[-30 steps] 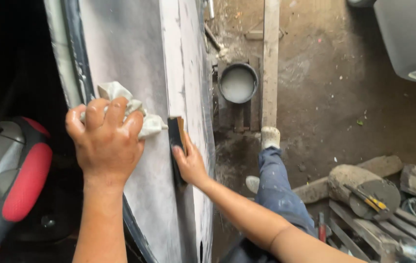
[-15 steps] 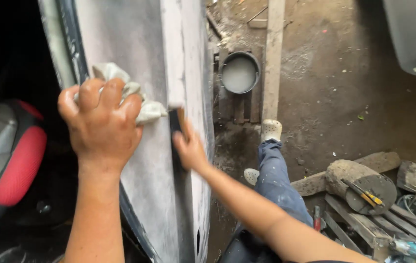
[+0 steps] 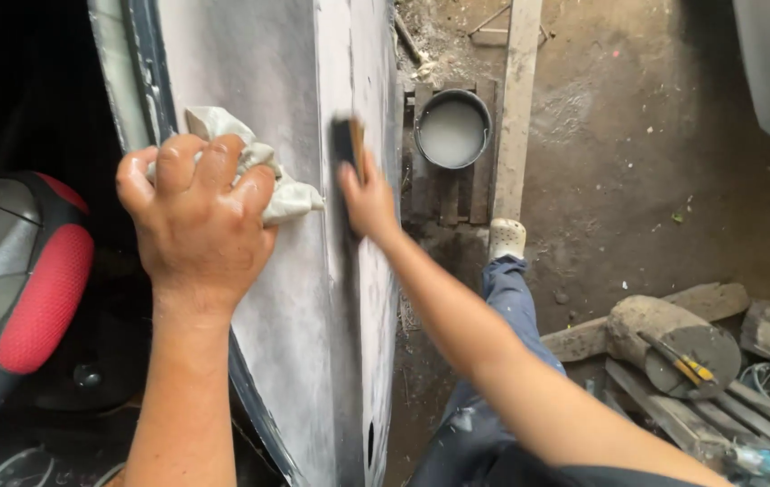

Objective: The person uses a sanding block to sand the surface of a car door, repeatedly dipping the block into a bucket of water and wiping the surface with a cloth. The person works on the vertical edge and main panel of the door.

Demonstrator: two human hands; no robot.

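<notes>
I look down along a grey, primer-coated car door (image 3: 313, 298) standing open. My left hand (image 3: 200, 216) grips a crumpled white rag (image 3: 281, 185) and rests on the door's top edge. Against the outer face of the door my right hand (image 3: 368, 200) presses a dark sanding block (image 3: 347, 149). The panel's surface looks dull and streaked with white dust. My right leg in blue jeans and a pale shoe (image 3: 507, 239) stands on the dirt floor beside the door.
A round bucket of whitish water (image 3: 452, 131) sits on wooden slats ahead, beside a long plank (image 3: 516, 108). A red and grey car seat (image 3: 15, 298) is at left. Wood scraps, a round disc with a screwdriver (image 3: 678, 356) lie at right.
My right hand has slid the sanding block forward along the door, away from me. The left hand stays on the rag at the door's edge.
</notes>
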